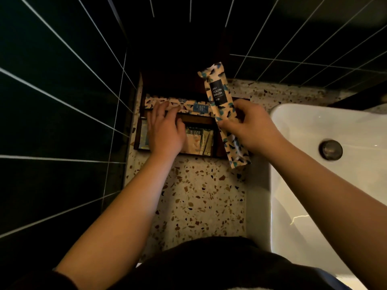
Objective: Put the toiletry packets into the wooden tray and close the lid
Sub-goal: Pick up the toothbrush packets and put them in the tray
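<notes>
My right hand has a closed grip on a long spotted paper toothbrush packet, just right of the dark wooden tray. My left hand lies flat and open, pressing another spotted packet at the tray's far edge. The speckled stone surface nearer me is bare.

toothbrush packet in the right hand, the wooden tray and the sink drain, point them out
toothbrush packet (217, 95): head view, on its dark printed label.
wooden tray (216, 144): head view, on its dark right wall beside the small sachets.
sink drain (330, 149): head view, on the round metal plug in the white basin.
</notes>
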